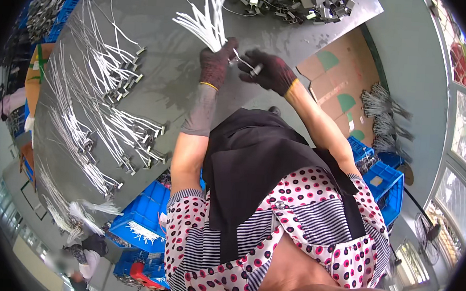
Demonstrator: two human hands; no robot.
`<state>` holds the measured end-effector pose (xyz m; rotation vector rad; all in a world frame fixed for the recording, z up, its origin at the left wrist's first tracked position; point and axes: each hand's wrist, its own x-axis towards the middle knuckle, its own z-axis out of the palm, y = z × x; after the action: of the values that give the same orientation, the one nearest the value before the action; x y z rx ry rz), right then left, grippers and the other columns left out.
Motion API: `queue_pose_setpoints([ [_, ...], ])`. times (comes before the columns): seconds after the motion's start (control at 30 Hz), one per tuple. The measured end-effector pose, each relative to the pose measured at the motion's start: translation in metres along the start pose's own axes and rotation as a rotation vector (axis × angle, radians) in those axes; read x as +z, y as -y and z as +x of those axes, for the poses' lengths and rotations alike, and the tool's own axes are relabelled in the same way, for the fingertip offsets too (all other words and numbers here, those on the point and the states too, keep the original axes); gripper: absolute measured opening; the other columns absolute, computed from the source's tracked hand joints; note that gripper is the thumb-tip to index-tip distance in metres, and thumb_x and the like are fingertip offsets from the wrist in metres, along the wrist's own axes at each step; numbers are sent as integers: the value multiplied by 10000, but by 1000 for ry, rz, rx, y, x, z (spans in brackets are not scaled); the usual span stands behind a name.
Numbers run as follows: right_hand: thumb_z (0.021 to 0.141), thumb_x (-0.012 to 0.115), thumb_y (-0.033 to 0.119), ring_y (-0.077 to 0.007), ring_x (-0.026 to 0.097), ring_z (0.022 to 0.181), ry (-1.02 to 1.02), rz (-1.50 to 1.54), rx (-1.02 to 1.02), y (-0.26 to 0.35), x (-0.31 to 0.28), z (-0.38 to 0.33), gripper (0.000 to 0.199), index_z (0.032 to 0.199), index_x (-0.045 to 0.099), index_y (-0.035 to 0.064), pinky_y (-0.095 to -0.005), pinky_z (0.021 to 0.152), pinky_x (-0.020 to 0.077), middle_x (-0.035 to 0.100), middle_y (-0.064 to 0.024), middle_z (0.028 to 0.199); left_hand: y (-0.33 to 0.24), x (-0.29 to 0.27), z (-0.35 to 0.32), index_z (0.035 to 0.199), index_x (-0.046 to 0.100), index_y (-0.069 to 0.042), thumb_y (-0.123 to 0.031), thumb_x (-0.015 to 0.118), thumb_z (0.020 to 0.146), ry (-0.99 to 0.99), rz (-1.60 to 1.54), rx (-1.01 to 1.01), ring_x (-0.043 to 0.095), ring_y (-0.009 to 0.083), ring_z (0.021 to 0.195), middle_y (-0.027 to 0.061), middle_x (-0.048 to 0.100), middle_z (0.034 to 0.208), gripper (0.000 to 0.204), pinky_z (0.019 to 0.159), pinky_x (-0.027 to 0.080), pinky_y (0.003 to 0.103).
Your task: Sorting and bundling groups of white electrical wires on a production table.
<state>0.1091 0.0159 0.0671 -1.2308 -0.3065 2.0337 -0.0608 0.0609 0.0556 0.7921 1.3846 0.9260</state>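
My left hand [215,63], in a dark red and black knit glove, is closed around a bundle of white-sleeved wires [210,29]. Their white ends fan out away from me over the grey table. Just to the right, my right hand [273,73], gloved alike, has its fingers curled about a single wire with a small connector [256,69] at its near end. This wire crosses the gap between the hands. The right fingertips are partly blurred and hidden.
Several groups of white wires with connectors [117,80] lie across the left of the grey table [164,50]. Dark connector parts [311,6] are heaped at the far edge. Cardboard [336,72] and a blue crate [383,181] are at right; another blue crate [144,207] stands near left.
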Motion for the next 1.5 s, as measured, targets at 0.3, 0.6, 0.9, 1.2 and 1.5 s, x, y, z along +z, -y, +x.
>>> queue_pose_setpoints([
  [0.3, 865, 728, 211, -279, 679, 858, -87, -1184, -640, 5, 16, 61, 365, 1101, 516, 31, -405, 676, 577, 666, -158, 1069, 14, 2, -1, 984, 707, 15, -166, 743, 850, 69, -201, 9, 664, 140, 718, 72, 715, 840, 229, 637, 542, 290],
  [0.6, 939, 568, 383, -384, 655, 1002, -544, -1165, -629, 20, 61, 88, 417, 1180, 619, 46, -453, 857, 520, 669, -225, 1110, -7, -56, 13, 904, 692, 60, -325, 734, 839, -228, 658, 49, 654, 184, 675, 78, 690, 720, 393, 653, 513, 358],
  [0.9, 919, 583, 292, -349, 680, 952, 21, -1364, -862, 31, 217, 191, 309, 1095, 690, 62, -393, 849, 529, 707, -151, 1024, -28, -142, -8, 902, 674, 57, -236, 720, 858, -372, -413, -51, 600, 170, 552, 89, 616, 713, 300, 539, 551, 334],
  [1.2, 790, 668, 469, -371, 698, 886, 154, -1769, -288, 38, 278, 295, 494, 940, 740, 4, -462, 826, 541, 723, -197, 960, 37, -142, 41, 1134, 613, 29, -77, 696, 903, -431, -863, 36, 662, 267, 890, 125, 658, 995, 267, 825, 580, 443],
  [1.5, 759, 647, 381, -375, 657, 712, 219, -1748, -433, 30, 278, 307, 433, 821, 706, -43, -469, 712, 525, 675, -246, 797, 51, -147, 63, 1237, 574, -8, -163, 579, 972, -331, -986, 174, 597, 273, 1100, 114, 620, 1195, 308, 1036, 465, 477],
])
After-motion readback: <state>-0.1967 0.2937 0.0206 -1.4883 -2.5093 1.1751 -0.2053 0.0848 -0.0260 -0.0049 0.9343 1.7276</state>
